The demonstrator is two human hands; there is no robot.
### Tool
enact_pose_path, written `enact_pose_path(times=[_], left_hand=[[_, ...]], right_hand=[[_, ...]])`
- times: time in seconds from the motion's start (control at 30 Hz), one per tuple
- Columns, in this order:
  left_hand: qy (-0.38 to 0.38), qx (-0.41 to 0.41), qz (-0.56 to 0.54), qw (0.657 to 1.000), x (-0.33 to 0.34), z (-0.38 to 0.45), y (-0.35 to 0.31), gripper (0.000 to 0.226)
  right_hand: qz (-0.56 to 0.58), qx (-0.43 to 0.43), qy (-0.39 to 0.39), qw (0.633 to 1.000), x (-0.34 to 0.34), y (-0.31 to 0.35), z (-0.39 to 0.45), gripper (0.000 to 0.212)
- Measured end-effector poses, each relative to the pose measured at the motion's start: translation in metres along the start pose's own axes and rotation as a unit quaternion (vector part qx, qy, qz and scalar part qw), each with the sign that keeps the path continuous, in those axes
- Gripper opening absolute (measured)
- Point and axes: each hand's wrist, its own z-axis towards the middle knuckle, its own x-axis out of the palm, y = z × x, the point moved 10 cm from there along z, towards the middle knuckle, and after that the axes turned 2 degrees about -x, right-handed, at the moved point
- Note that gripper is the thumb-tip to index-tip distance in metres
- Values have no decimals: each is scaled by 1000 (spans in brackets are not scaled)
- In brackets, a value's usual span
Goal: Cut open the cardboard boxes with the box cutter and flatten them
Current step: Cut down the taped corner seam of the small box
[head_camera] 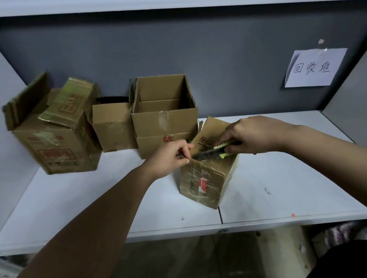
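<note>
Our right hand grips the green box cutter, its blade lying across the top of the taped cardboard box near the white shelf's front edge. Our left hand pinches that box's top edge beside the blade, and three opened boxes stand well behind.

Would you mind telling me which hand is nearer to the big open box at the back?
The left hand. It sits just in front of the big open box, pinching the taped box's flap; the right hand grips the box cutter, farther right.
</note>
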Motion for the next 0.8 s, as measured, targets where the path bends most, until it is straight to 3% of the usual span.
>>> enact_pose_path(times=[0.17, 0.53, 0.8], left_hand=[[-6, 2, 18, 1000, 0, -1, -4, 25], [-6, -6, 38, 999, -2, -1, -3, 23], [-8, -1, 48, 999, -2, -1, -13, 24]], right_hand=[[-44, -25, 0, 999, 0, 2, 0, 32], [16, -13, 15, 1000, 12, -11, -24, 27], [-66, -44, -11, 997, 6, -14, -42, 31]])
